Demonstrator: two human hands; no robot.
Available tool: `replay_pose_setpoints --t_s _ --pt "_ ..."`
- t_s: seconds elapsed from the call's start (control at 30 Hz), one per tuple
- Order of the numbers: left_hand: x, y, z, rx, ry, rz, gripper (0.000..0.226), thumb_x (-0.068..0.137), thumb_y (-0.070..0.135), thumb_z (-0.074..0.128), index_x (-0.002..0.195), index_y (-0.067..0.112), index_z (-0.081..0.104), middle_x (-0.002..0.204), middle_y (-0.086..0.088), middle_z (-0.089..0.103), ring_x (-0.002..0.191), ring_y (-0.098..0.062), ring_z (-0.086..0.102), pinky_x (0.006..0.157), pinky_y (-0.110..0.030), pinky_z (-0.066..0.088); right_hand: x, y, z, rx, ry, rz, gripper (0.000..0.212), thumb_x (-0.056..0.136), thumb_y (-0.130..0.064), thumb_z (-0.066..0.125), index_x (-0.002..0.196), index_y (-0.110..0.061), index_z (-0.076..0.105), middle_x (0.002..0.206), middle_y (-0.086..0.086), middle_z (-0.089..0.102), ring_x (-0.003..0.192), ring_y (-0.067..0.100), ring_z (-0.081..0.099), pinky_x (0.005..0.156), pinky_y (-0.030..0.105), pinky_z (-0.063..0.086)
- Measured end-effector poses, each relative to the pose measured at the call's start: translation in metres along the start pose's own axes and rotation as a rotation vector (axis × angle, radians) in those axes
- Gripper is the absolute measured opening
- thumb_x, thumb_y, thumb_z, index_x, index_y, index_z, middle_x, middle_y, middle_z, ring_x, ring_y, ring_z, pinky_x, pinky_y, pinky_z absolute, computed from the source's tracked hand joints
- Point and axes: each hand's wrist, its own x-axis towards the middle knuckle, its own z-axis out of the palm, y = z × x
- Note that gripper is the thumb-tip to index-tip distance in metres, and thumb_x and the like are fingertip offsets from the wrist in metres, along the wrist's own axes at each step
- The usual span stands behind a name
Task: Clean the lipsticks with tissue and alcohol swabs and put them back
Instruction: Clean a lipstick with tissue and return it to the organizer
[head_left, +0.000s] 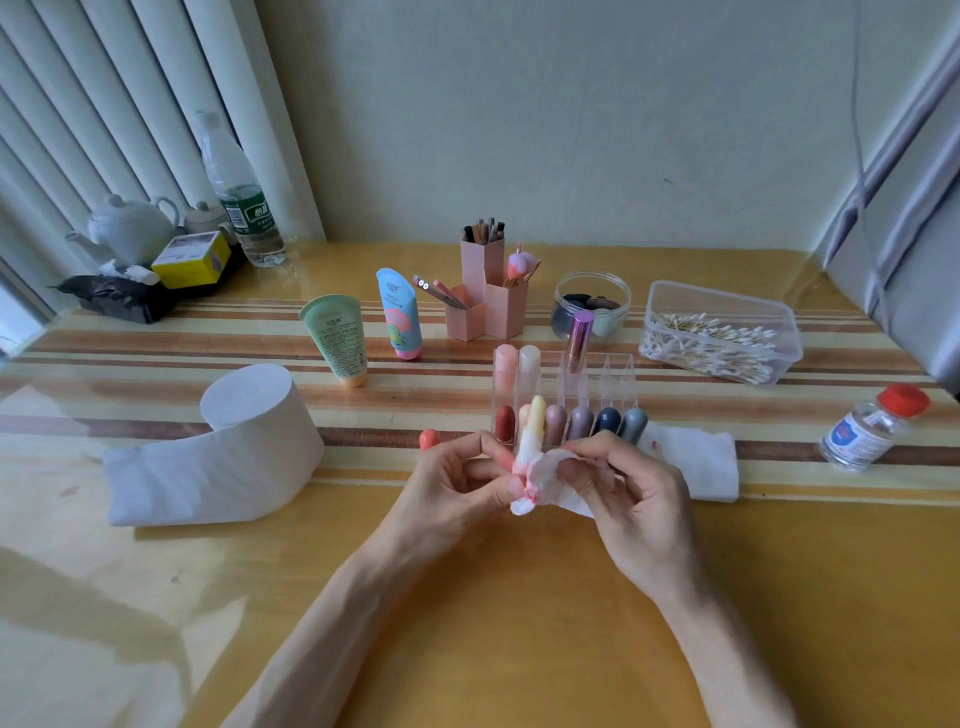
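The left hand (457, 483) pinches a smooth, pale yellow lipstick (534, 428) upright between curled fingers. The right hand (634, 499) grips a crumpled, pink-stained tissue (543, 486) wrapped round the lipstick's lower end. Both are just in front of the clear plastic organizer (618, 379) of round-capped tubes (582, 423).

Clear plastic water bottle (236, 192), 10 o'clock: green label with white Chinese characters, too blurred to read. Green squeeze tube (336, 338) and blue squeeze tube (400, 312), 11 o'clock: small print, illegible. Small clear bottle with red cap (872, 428), 3 o'clock: blue-white label with a shield mark, text unreadable. Yellow box (192, 260), 10 o'clock: print unreadable.
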Motion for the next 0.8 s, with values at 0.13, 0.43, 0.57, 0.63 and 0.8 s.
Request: replay_pose_setpoints --t_s 0.13,0.43,0.57,0.63,0.8 --pt "0.003 -0.002 0.004 -0.002 -0.044 0.005 0.037 0.084 0.041 0.082 0.095 0.009 0.067 0.092 -0.019 0.077 0.075 -0.018 0.067 0.067 -0.019 0.051 -0.001 -0.002 0.002 0.001 0.181 -0.050 0.016 0.088 -0.017 0.079 0.097 -0.024 0.068 0.094 -0.012 0.076 0.095 0.014 0.077 0.080 0.022 0.060" --pt "0.004 -0.001 0.012 -0.054 -0.041 0.014 0.055 0.088 0.045 0.078 0.099 -0.004 0.057 0.084 -0.009 0.076 0.057 -0.011 0.051 0.058 -0.017 0.041 -0.003 -0.004 0.008 0.148 0.070 0.127 0.015 0.088 -0.014 0.074 0.101 -0.021 0.078 0.093 0.000 0.081 0.089 0.018 0.078 0.074 0.030 0.063" --pt "0.004 -0.002 0.009 -0.059 -0.015 0.008 0.057 0.089 0.045 0.076 0.099 -0.008 0.059 0.084 -0.007 0.077 0.059 -0.019 0.047 0.055 -0.019 0.038 0.000 -0.006 0.001 0.200 -0.101 0.187 0.017 0.096 -0.022 0.073 0.108 -0.013 0.080 0.103 0.009 0.079 0.100 0.025 0.075 0.088 0.036 0.061" --pt "0.004 -0.003 0.008 -0.066 -0.012 0.002 0.049 0.090 0.045 0.076 0.099 -0.002 0.065 0.084 -0.008 0.077 0.065 -0.029 0.047 0.054 -0.022 0.035 0.001 -0.006 0.001 0.275 -0.139 0.224 0.016 0.096 -0.015 0.075 0.107 -0.004 0.079 0.107 0.013 0.077 0.102 0.028 0.074 0.088 0.035 0.059" --pt "0.005 -0.006 0.006 -0.031 -0.058 -0.017 0.041 0.091 0.047 0.074 0.097 0.006 0.072 0.088 -0.013 0.076 0.068 -0.037 0.044 0.054 -0.025 0.035 0.001 -0.004 0.002 0.359 -0.107 0.321 0.021 0.090 -0.012 0.073 0.106 0.001 0.078 0.093 0.020 0.077 0.085 0.024 0.073 0.081 0.028 0.059"
